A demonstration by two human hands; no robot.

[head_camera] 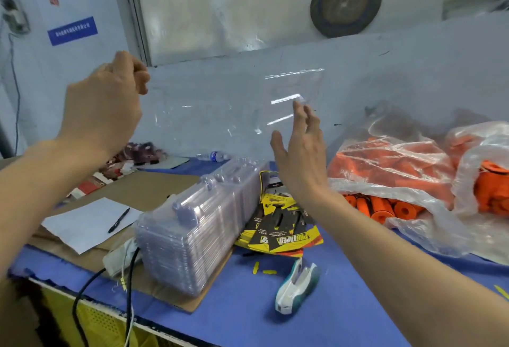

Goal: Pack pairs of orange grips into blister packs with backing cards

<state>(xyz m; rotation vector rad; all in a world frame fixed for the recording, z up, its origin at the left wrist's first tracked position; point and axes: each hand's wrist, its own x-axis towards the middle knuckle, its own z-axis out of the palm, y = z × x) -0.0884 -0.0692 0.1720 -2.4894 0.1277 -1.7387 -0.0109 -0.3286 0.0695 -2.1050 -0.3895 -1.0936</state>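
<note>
— Where is the clear blister pack (237, 104) held?
— Well above the blister stack (192, 225): left edge pinched by the left hand (104, 104), right edge touched by the open-fingered right hand (300, 159).

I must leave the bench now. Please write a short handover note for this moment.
Left hand pinches one edge of an empty clear blister pack held in the air; right hand, fingers straight, touches its other side.
Blister stack, backing cards and stapler lie on the table; orange grips are in bags at right.
Done: no finished pack visible.
Left: insert grips and card, close.
</note>
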